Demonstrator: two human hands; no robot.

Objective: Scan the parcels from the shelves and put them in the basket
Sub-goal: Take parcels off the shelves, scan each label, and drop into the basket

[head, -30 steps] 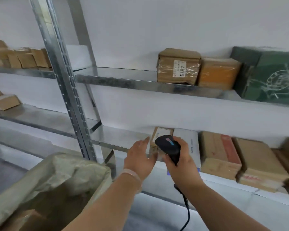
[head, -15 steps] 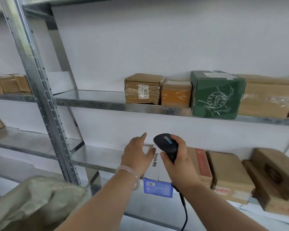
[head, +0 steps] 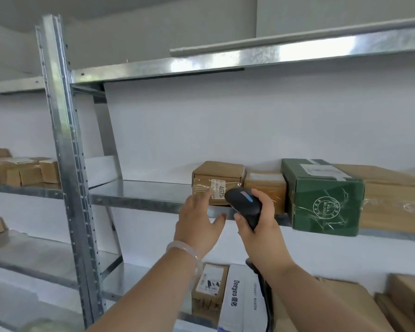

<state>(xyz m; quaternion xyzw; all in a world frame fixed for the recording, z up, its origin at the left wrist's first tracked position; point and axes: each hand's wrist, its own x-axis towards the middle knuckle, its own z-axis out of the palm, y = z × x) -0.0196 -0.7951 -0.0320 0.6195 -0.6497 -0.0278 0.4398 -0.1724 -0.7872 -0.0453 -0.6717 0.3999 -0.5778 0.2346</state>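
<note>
Right hand [head: 256, 226] was clenched round the black scanner [head: 243, 203], its head up against the taped brown parcel [head: 216, 176] with the white label. That parcel sat on the middle shelf [head: 141, 191], first in a row. Left hand [head: 197, 226] was up at nine o'clock of the scanner, fingers [head: 206, 194] released and spread, holding nothing. The forefinger was at the parcel's front face, though whether it touched could not be told.

At three o'clock of the parcel, pressed close, sat a smaller brown box [head: 265, 185], then a green box [head: 321, 202], then a wide brown carton [head: 393, 204]. Down at six o'clock, the lower shelf [head: 120, 276] carried a small labelled box [head: 210, 288] and a white box [head: 237, 300] side by side. Far off at nine o'clock, past the steel upright [head: 67, 149], more brown parcels [head: 22, 171] sat on the neighbouring shelf.
</note>
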